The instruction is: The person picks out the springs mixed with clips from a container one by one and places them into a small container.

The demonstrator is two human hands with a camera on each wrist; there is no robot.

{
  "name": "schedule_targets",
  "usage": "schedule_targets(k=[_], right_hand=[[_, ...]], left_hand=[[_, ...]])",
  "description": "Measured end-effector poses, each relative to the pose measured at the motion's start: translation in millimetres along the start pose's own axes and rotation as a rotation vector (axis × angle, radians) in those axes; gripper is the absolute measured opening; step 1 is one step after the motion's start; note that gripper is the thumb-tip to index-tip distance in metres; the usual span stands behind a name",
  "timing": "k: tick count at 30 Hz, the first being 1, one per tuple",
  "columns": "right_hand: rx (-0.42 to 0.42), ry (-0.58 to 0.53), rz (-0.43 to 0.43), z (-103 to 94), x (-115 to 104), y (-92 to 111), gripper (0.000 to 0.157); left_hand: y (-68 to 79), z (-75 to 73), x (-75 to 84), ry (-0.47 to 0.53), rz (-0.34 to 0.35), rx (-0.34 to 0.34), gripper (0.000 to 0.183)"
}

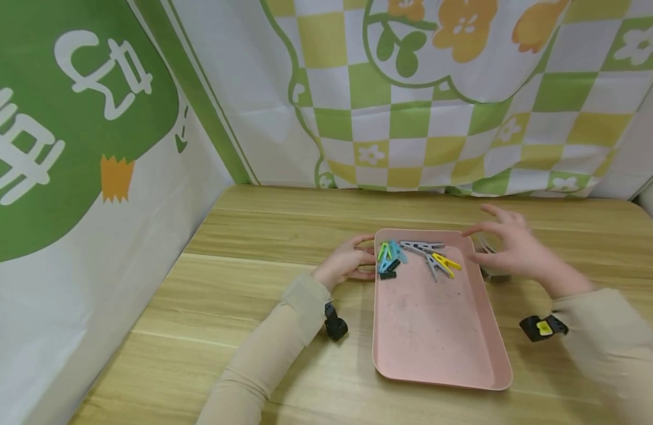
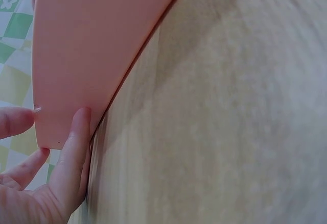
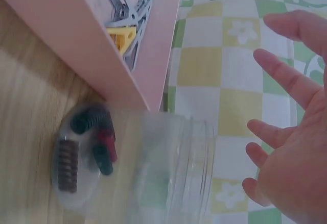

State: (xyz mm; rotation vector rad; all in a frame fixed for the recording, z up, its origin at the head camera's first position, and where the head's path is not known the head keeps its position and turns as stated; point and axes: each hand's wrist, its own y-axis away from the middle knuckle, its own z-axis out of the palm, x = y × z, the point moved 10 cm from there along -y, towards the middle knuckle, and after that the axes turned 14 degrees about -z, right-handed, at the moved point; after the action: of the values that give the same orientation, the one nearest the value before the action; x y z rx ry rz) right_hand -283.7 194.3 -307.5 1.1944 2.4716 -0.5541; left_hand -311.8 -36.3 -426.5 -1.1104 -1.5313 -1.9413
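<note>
A pink tray (image 1: 437, 330) lies on the table with clothespins at its far end. Grey clothespins (image 1: 435, 268) and a yellow clothespin (image 1: 447, 263) lie right of blue and green ones (image 1: 388, 255). Dark ribbed pieces (image 1: 388, 275) sit beside the blue ones. My left hand (image 1: 350, 261) touches the tray's left wall from outside, fingers mostly straight. Spread fingers mark my right hand (image 1: 514, 245), held over the tray's far right corner with nothing in it. Below it stands a clear jar (image 3: 176, 168) with dark ribbed pieces and a red one at its bottom; the hand partly hides it in the head view.
The wooden table (image 1: 252, 265) runs back to a green and yellow checked cloth (image 1: 411, 136). A white and green printed sheet (image 1: 145, 248) hangs along the left side. Black camera mounts (image 1: 334, 323) are strapped to both wrists.
</note>
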Motion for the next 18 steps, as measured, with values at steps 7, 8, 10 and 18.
schedule_targets(k=[7, 8, 10, 18], right_hand=[[-0.009, 0.008, -0.043, 12.4, -15.0, -5.5, 0.034], [-0.005, 0.003, -0.045, 14.0, -16.2, -6.2, 0.034], [-0.002, -0.013, -0.046, 17.8, -17.9, -8.1, 0.035], [0.000, -0.094, -0.065, 37.4, -32.6, -20.6, 0.033]], left_hand=[[-1.3, 0.6, -0.4, -0.001, 0.004, -0.007, 0.065], [-1.2, 0.8, -0.4, -0.004, 0.006, -0.007, 0.065], [-0.6, 0.9, -0.3, -0.009, 0.012, -0.006, 0.064], [-0.3, 0.4, -0.5, -0.002, 0.012, -0.004, 0.065]])
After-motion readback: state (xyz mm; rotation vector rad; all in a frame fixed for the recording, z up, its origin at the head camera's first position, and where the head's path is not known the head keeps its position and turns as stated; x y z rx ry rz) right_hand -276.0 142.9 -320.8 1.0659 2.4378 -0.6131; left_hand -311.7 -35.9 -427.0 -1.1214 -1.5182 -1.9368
